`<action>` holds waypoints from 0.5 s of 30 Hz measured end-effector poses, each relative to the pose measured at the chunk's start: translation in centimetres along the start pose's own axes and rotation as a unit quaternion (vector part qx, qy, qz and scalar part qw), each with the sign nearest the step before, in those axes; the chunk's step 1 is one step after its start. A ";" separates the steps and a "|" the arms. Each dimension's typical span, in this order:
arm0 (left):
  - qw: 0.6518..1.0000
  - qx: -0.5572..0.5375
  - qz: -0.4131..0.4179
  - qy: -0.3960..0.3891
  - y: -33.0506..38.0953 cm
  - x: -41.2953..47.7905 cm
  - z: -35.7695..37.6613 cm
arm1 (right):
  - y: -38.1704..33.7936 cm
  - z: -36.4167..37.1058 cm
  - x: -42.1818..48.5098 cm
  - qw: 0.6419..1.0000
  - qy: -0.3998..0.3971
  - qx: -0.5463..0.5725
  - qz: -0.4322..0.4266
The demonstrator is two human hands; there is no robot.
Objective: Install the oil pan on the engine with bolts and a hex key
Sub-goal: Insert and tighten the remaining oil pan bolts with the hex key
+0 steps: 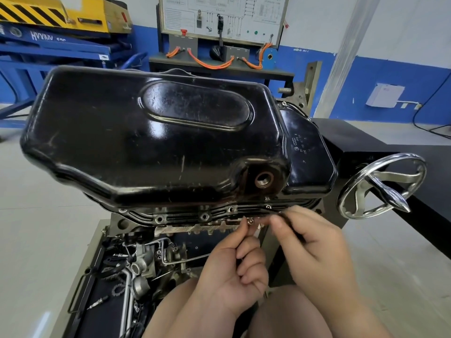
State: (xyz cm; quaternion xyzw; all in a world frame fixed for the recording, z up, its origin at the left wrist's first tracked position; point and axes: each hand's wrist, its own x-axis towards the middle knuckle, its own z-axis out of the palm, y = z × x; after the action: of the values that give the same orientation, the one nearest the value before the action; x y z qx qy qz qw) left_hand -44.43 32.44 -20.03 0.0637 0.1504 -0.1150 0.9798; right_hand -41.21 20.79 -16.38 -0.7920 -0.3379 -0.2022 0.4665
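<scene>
A glossy black oil pan (151, 137) sits upside-down on the engine, its drain hole (264, 179) facing me. Along the near flange (185, 215) several bolt holes show, some with bolt heads in them. My left hand (234, 269) pinches a small bolt (249, 222) just under the flange edge. My right hand (314, 242) grips a dark hex key (284, 215) whose tip lies close to the flange, near a seated bolt (268, 206).
A chrome handwheel (380, 186) of the engine stand juts out on the right. Below the engine, a tray (114, 284) holds loose pipes, gears and fittings. A wiring trainer board (219, 18) and blue lift (48, 45) stand behind.
</scene>
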 end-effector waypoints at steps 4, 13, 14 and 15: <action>1.000 -0.001 0.009 -0.008 0.3 0.2 -0.2 | -0.8 -1.8 -0.2 0.997 0.054 0.054 -0.001; 1.000 0.017 0.025 -0.004 0.5 0.7 -0.4 | -1.6 -1.9 -0.4 0.986 0.102 0.133 -0.002; 0.999 0.021 0.028 -0.005 0.6 0.8 -0.4 | -1.5 -1.7 -0.4 0.987 0.094 0.126 0.003; 0.999 0.025 0.031 -0.005 0.6 0.8 -0.4 | -1.4 -1.5 -0.5 0.989 0.087 0.119 0.006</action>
State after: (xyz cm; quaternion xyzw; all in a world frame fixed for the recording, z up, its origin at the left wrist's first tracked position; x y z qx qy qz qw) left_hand -43.66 32.89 -20.62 0.0918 0.1402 -0.0884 0.9819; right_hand -42.53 19.80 -15.15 -0.7123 -0.3129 -0.2263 0.5861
